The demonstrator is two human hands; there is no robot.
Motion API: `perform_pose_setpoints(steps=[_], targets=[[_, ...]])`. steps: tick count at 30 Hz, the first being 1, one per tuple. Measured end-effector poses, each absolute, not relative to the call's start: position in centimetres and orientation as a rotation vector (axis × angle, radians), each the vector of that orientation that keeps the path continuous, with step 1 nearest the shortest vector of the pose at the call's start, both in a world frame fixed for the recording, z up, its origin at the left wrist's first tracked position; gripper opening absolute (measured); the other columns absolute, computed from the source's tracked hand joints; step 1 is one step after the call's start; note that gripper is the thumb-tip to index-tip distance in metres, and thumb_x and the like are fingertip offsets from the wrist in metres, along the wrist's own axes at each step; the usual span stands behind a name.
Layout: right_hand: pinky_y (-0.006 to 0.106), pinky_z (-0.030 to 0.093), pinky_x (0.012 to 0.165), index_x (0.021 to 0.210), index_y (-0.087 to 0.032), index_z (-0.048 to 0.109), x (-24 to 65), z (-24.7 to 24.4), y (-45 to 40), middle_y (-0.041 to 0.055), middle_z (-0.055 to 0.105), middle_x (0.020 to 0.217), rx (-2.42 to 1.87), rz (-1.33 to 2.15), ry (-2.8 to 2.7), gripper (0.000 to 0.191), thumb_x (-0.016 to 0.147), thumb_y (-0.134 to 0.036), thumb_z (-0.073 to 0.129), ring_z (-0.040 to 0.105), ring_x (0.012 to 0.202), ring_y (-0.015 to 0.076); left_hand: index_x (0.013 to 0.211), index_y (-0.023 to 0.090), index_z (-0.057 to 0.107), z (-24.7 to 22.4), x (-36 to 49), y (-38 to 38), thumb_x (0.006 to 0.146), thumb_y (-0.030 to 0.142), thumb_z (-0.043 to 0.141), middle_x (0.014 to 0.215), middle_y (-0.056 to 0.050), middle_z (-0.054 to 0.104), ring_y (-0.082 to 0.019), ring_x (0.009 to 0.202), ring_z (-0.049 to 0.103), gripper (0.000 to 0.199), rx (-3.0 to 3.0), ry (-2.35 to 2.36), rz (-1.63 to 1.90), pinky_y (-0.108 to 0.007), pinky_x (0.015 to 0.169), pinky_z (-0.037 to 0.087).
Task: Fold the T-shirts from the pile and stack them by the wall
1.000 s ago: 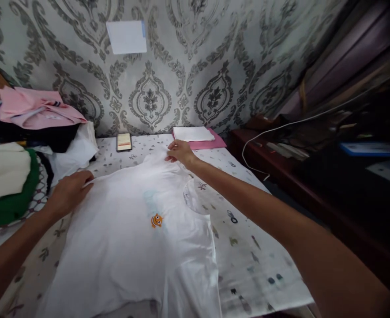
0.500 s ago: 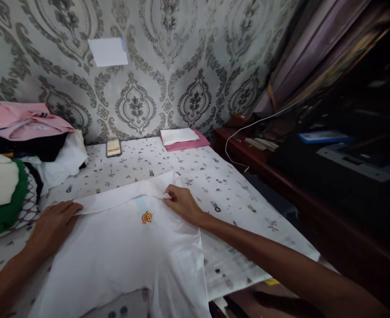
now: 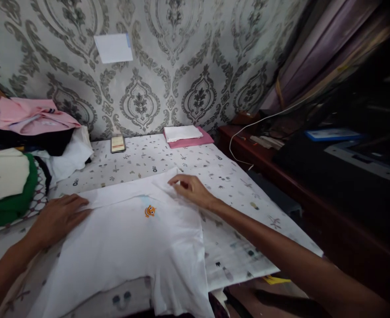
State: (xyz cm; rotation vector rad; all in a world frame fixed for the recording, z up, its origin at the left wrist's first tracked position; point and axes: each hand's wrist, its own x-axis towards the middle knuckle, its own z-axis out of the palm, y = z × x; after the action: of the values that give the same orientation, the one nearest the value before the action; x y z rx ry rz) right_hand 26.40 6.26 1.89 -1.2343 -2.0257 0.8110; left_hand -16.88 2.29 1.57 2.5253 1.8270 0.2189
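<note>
White shirt (image 3: 115, 247) gained far-edge fold; right fingers (image 3: 184, 178) nearer

The white shirt (image 3: 115, 247) runs past the view's bottom edge.

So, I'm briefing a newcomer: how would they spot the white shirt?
Below the patterned wall lies a printed sheet. On its near part, between left hand and right hand, is the white shirt. A small orange cartoon figure sets it apart from the folded white cloth behind.
</note>
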Motion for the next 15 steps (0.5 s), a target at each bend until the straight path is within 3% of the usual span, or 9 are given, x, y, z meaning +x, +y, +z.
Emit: perform_pose_setpoints(steps=[4,7,10,15], targets=[[0.031,0.047,0.083,0.106,-0.018,0.069,25.5,1.7,10.7,0.0097,0.069,0.11,-1.662,0.422,-2.008,0.025,0.093,-0.028,0.05,0.063,0.091,0.02,0.103,0.023,0.067,2.3,-16.8,3.3,0.092,0.057,0.037,0.106,-0.005,0.073,-0.028,0.095,0.064,0.046,2.259,1.907,0.362,-0.034,0.079,0.051],[0.034,0.046,0.089,0.104,-0.017,0.069,25.0,0.7,13.1,0.0139,0.065,0.117,-1.963,0.314,-2.013,0.026,0.091,-0.034,0.055,0.06,0.106,0.0258,0.105,0.018,0.064,1.7,-17.1,5.1,0.088,0.05,0.036,0.106,-0.009,0.071,-0.027,0.098,0.063,0.045,2.22,2.047,0.404,-0.035,0.083,0.05],[0.033,0.045,0.087,0.094,-0.019,0.068,25.1,-0.3,14.1,0.0105,0.066,0.107,-2.013,0.305,-1.994,0.019,0.088,-0.033,0.057,0.059,0.104,0.0254,0.101,0.018,0.064,0.7,-17.7,6.7,0.082,0.047,0.039,0.097,-0.011,0.07,-0.028,0.092,0.064,0.043,2.248,2.087,0.29,-0.038,0.082,0.05],[0.032,0.045,0.081,0.087,-0.02,0.066,25.6,-1.4,14.5,0.0083,0.067,0.099,-1.952,0.321,-1.934,0.015,0.086,-0.027,0.053,0.059,0.096,0.0232,0.088,0.02,0.06,0.2,-18.3,7.4,0.084,0.043,0.037,0.085,-0.008,0.068,-0.026,0.082,0.063,0.032,2.24,2.086,0.125,-0.036,0.07,0.045]])
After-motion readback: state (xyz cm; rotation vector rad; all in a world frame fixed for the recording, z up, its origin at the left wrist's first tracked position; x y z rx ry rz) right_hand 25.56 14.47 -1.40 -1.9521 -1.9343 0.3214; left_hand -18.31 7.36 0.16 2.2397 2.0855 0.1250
